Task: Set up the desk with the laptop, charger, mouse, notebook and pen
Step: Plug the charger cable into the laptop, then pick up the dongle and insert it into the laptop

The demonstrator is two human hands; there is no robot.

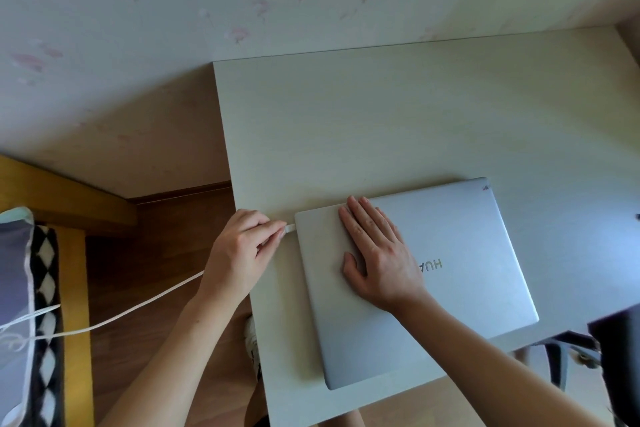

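Note:
A silver laptop [460, 274] lies closed on the pale desk [381, 121], near its front edge. My right hand [375, 250] rests flat on the lid, fingers spread, holding nothing. My left hand [242, 246] pinches the white plug of the charger cable [138, 305] and holds it against the laptop's left side at the far corner. The cable trails left and down off the desk toward the bed. No mouse, notebook or pen is in view.
A wooden bed frame [74, 288] with patterned bedding [20, 288] stands at the left. Wood floor lies between bed and desk. A dark bag [616, 357] hangs at the desk's right front edge. A flowered wall runs behind the desk.

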